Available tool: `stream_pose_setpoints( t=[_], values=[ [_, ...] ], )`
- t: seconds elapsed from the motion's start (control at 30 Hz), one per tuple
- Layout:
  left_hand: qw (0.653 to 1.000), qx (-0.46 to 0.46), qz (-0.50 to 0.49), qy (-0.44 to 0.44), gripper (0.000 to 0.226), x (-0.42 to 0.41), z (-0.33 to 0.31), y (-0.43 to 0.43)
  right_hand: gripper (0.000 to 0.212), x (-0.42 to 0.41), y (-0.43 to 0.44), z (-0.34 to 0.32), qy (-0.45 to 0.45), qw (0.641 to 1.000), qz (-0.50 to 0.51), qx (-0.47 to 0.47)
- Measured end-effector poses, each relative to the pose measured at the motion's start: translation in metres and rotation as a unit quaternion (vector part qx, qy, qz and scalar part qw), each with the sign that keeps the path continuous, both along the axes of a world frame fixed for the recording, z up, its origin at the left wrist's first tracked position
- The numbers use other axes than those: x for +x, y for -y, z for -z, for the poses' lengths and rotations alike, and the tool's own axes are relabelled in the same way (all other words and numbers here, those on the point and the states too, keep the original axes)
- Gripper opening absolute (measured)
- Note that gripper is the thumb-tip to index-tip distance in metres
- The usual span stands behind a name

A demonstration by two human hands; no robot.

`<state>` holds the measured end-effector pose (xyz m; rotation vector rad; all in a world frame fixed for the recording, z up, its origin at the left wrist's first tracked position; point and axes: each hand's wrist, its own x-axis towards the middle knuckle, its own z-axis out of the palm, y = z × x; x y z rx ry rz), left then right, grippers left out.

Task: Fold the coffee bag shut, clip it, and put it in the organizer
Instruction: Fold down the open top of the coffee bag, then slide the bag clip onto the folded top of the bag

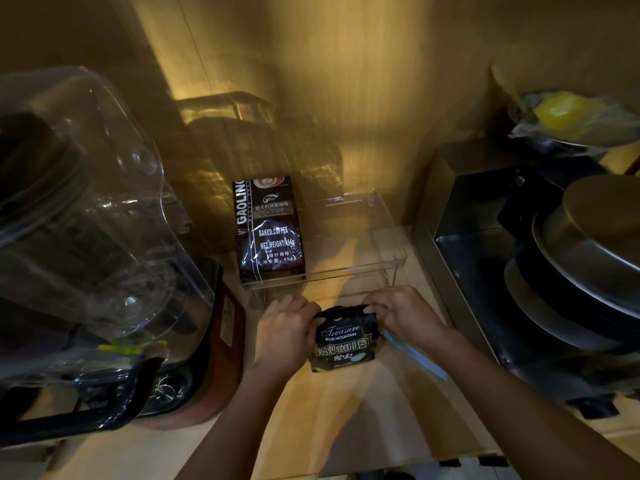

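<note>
A small black coffee bag (pixel 344 341) labelled "Treasure Blue Mountain" stands on the wooden counter, its top rolled down. My left hand (pixel 284 327) grips the bag's upper left corner and my right hand (pixel 403 311) pinches its upper right corner. A long pale clip (pixel 415 356) lies on the counter just right of the bag, partly under my right wrist. Behind the bag stands a clear plastic organizer (pixel 388 258); a larger dark coffee bag (pixel 270 230) marked "Baked Coffee" stands in its left part.
A blender with a clear cover (pixel 86 216) fills the left side. On the right stand a dark metal box (pixel 485 216) and stacked metal pots with lids (pixel 588 258). A bagged bowl holding something yellow (pixel 564 116) sits at the far right.
</note>
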<state>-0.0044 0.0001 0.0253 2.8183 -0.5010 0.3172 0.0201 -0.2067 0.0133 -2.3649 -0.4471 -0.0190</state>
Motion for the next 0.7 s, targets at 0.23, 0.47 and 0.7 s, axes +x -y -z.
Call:
stream_pose_setpoints(
  t=[0.23,0.47,0.7],
  values=[
    [0.995,-0.076,0.062,-0.015,0.013,0.001,0.003,0.048,0.011,-0.005,-0.002,0.002,-0.001,1.000,0.018,0.002],
    [0.990,-0.127,0.063,-0.014,0.010,0.008,0.015,0.049,0.010,-0.014,0.002,0.004,0.001,0.999,0.024,0.025],
    [0.986,-0.164,0.030,-0.022,0.017,0.009,0.015,0.046,0.006,-0.025,0.023,0.038,-0.101,0.975,0.184,0.070]
  ],
)
